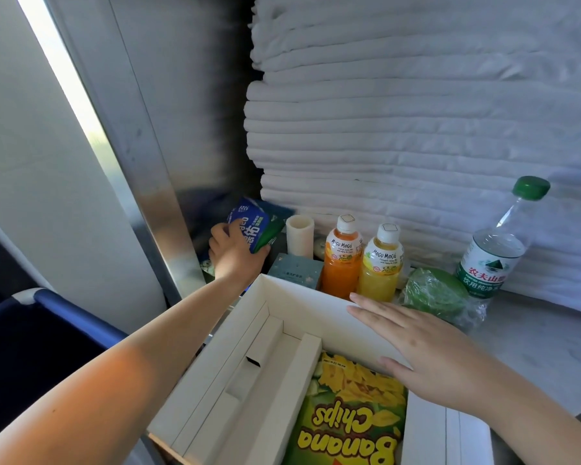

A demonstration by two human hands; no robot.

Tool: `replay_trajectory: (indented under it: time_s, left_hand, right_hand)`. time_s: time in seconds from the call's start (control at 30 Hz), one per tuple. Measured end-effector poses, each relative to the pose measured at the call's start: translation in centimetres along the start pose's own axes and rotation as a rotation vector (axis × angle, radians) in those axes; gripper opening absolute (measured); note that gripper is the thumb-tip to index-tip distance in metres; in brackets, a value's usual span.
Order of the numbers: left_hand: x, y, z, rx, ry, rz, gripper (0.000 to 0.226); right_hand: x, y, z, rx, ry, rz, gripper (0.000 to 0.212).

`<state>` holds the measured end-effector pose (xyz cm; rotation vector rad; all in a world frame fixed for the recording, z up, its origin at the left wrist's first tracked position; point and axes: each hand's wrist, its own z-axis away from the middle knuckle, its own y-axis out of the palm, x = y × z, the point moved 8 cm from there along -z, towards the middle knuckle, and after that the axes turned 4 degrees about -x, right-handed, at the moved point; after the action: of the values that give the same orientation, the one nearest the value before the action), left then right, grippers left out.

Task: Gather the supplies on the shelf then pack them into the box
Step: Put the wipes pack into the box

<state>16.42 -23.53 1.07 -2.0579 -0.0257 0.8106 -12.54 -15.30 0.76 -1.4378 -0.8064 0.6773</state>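
White cardboard box (299, 303) sits open on the pale shelf (534, 347) right in front of me, with just one yellow-green banana chips bag (349, 414) lying in it, so I'd say I'm barely started. My left hand (235, 253) is curled round a blue and green snack packet (249, 226) back in the corner. My right hand (426, 344) lies flat on the box's far wall, fingers straight.

Left to pack, by my guess:
- cream pillar candle (300, 234)
- small grey-green carton (296, 270)
- orange juice bottle (342, 260)
- yellow juice bottle (381, 266)
- green plastic-wrapped bundle (433, 293)
- clear green-capped water bottle (497, 250)

Behind them is a tall stack of folded white towels (416, 112), and there's a shiny metal post (148, 182) on the left.
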Motion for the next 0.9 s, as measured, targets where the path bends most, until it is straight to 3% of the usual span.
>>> replay_trajectory:
  time_s: [0.27, 0.47, 0.53, 0.6, 0.7, 0.77, 0.9]
  left_hand:
    - [-3.6, -5.5, 0.8, -0.116, 0.112, 0.202, 0.079]
    - [-8.2, -9.9, 4.3, -0.256, 0.448, 0.040, 0.074]
    - [-9.3, -10.8, 5.7, -0.271, 0.518, 0.005, 0.074]
    - [-10.1, -11.4, 7.3, -0.253, 0.565, -0.007, 0.073]
    - [-10.9, -11.8, 10.0, -0.156, 0.613, 0.004, 0.073]
    - [-11.1, -11.5, 11.6, 0.009, 0.615, 0.043, 0.078]
    - [-10.1, -9.8, 15.0, 0.349, 0.564, 0.061, 0.087]
  right_hand:
    - [-0.2, 0.2, 0.0, -0.001, -0.006, -0.014, 0.077]
    - [-0.2, -0.6, -0.2, -0.049, 0.009, -0.065, 0.074]
    - [0.1, -1.5, 0.0, -0.115, 0.030, -0.045, 0.071]
    - [0.7, -3.7, 0.5, -0.306, 0.024, 0.002, 0.064]
    - [1.8, -6.5, 1.6, -0.575, -0.039, 0.002, 0.051]
    - [2.8, -7.6, 2.2, -0.677, -0.101, 0.035, 0.045]
    - [4.3, -7.9, 2.5, -0.633, -0.186, 0.079, 0.038]
